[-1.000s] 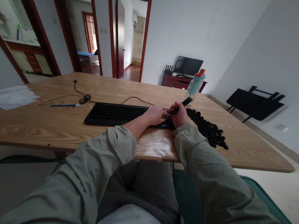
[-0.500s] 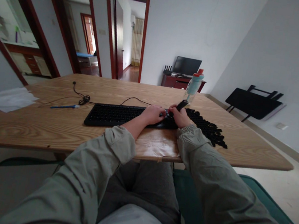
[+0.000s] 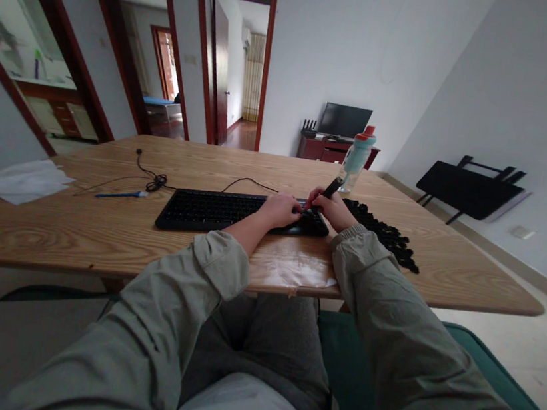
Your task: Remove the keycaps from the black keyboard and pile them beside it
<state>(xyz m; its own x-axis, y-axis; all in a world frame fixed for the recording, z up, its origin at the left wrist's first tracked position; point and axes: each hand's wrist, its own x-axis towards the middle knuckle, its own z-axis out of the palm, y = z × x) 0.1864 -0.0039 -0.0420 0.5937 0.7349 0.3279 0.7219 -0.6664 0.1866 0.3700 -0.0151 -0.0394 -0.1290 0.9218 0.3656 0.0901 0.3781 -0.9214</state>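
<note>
A black keyboard (image 3: 212,209) lies flat on the wooden table before me. My left hand (image 3: 281,210) rests over its right part, fingers bent and pressed together; what lies under the fingertips is too small to make out. Close beside it, my right hand (image 3: 334,210) is wrapped round a black-handled tool (image 3: 333,186). The handle tilts up and away to the right, and its lower end points down at the keyboard's right end, its tip hidden. Right of that hand, many small black keycaps (image 3: 387,238) are spread in a patch on the table.
Behind the keycaps stands a clear bottle (image 3: 356,159) with a red and teal top. To the left lie a coiled cable (image 3: 157,182), a blue brush (image 3: 121,195) and crumpled white paper (image 3: 19,178). Clear tape (image 3: 290,268) covers the table's (image 3: 98,236) front edge.
My right hand has shifted slightly right, and the tool leans a little lower, uncovering the keyboard's right end. My left hand stays nearly in place. The view has moved slightly.
</note>
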